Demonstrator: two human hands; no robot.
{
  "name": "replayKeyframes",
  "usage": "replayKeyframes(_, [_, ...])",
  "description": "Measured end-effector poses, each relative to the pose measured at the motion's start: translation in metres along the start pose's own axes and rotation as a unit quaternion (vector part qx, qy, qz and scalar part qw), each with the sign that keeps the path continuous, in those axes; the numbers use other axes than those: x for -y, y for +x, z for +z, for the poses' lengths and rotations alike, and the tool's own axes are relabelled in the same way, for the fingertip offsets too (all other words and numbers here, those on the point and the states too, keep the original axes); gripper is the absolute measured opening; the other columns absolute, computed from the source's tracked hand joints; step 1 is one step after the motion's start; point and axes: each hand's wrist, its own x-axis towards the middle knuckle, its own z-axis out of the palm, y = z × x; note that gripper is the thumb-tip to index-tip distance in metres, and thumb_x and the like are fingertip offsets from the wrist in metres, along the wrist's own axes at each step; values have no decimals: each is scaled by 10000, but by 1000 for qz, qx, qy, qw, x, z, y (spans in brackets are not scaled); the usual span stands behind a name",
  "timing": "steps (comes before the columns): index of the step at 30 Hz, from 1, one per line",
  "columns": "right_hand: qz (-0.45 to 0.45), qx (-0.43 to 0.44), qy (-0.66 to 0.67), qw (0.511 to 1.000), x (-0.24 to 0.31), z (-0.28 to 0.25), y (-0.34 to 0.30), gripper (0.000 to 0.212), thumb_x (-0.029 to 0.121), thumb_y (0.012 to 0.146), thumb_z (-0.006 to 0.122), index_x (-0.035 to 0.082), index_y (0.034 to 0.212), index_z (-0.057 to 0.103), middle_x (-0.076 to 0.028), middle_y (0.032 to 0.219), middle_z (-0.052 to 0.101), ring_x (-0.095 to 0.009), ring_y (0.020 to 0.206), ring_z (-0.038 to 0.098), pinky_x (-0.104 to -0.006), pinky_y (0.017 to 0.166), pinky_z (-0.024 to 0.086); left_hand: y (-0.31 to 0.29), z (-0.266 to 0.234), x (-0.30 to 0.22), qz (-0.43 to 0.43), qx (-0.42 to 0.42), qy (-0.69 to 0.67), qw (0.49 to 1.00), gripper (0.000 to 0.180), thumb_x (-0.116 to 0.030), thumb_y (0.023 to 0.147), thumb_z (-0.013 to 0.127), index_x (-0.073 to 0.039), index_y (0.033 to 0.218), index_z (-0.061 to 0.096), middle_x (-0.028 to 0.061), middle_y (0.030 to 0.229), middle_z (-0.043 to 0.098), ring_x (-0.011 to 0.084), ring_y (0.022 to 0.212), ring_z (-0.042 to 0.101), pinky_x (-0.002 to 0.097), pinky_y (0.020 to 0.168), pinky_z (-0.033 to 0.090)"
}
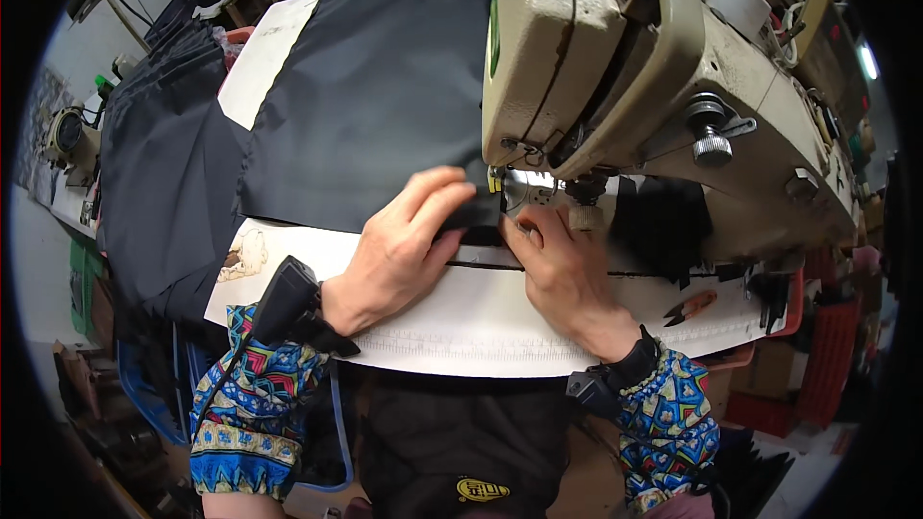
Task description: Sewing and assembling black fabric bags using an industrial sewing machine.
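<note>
Dk cloth [365, 106] on worktop [471, 317], edge at sewing m/c [538, 48] foot.
L hand [394, 250] curled over near fold, grip unclear (blur); R hand [567, 279] pinches edge nearby. Edge apparently lined up; stitching done vs. left: can't tell.

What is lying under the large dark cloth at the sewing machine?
White tabletop shows along the near edge of the dark cloth, seemingly continuing beneath it. Whatever lies under the middle is covered and cannot be seen.
</note>
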Motion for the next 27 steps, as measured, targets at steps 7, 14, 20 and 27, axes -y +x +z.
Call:
replayKeyframes(7, [9, 12, 16, 1000, 3, -1, -3, 395, 14, 769, 646, 26, 1159, 707, -95, 1054, 647, -291, 995, 608, -432, 810, 478, -6, 0, 3, 219, 83, 132, 963, 243, -3, 773, 722, 37, 1012, 728, 142, 1129, 728, 293, 1139, 683, 402, 991, 568])
replayKeyframes(14, [65, -85, 19, 994, -14, -38, -42, 424, -82, 736, 603, 33, 1126, 726, -121, 1159, 653, -324, 1086, 614, -441, 935, 485, -10, -12, 23, 186, 75, 179, 963, 243, -14, 786, 714, 25, 1025, 742, 141, 1135, 737, 284, 1140, 687, 378, 976, 570])
replayKeyframes(20, [247, -301, -326, 862, -100, -102, -140, 420, -139, 792, 534, 4, 1136, 728, -143, 1209, 673, -334, 1095, 632, -429, 980, 482, 35, 6, 32, 216, 53, 140, 965, 221, -12, 791, 708, 18, 1007, 739, 133, 1116, 740, 281, 1098, 699, 366, 917, 587])
replayKeyframes(27, [385, -129, -263, 875, -107, -91, -197, 417, -123, 843, 520, -19, 1208, 690, -181, 1130, 701, -371, 1031, 651, -425, 912, 501, 36, 9, 43, 212, 35, 131, 968, 216, -6, 770, 716, 22, 984, 733, 125, 1053, 740, 280, 982, 717, 361, 835, 596])
